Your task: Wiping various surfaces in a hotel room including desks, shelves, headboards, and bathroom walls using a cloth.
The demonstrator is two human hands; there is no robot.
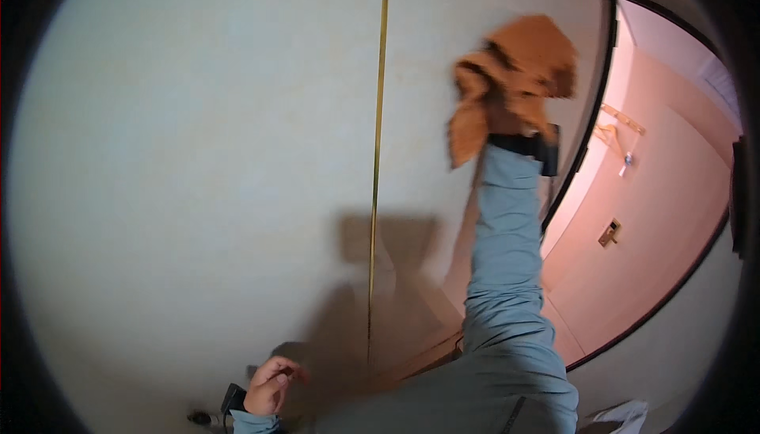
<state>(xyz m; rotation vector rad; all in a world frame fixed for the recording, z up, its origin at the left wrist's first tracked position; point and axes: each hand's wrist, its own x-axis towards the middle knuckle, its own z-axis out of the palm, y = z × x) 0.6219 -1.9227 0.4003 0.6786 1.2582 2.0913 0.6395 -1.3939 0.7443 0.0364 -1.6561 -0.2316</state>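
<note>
Nearest to the camera, the left hand [271, 384] is hanging low at the bottom edge of the view, fingers loosely curled inward with nothing in them. A dark band is sitting at its wrist, and a small dark object is lying just below and to the left of it, too blurred to identify. The person's shadow [372, 307] is falling across the wall just beside this hand.

The right arm, in a pale blue-grey sleeve [505, 276], is stretching up and away from the body, with a black cuff or strap [526, 146] wrapping the wrist. At the end of that arm the right hand [513, 93] is hidden under an orange cloth [511, 78]; the cloth is bunching around it, so the hand is gripping the cloth, though the fingers themselves are not showing. The cloth is pressing against, or hovering very close to, the pale wall [198, 157]; which of the two I cannot tell. One corner of the cloth is drooping down on the left side.

A thin gold strip [378, 133] is running up the wall, to the left of the cloth and well apart from it.

Farther off to the right, a dark frame [590, 149] is edging a doorway, and beyond it a pinkish door [657, 220] is showing with a brass lock plate [609, 233] and a brass fitting [621, 119] higher up.
</note>
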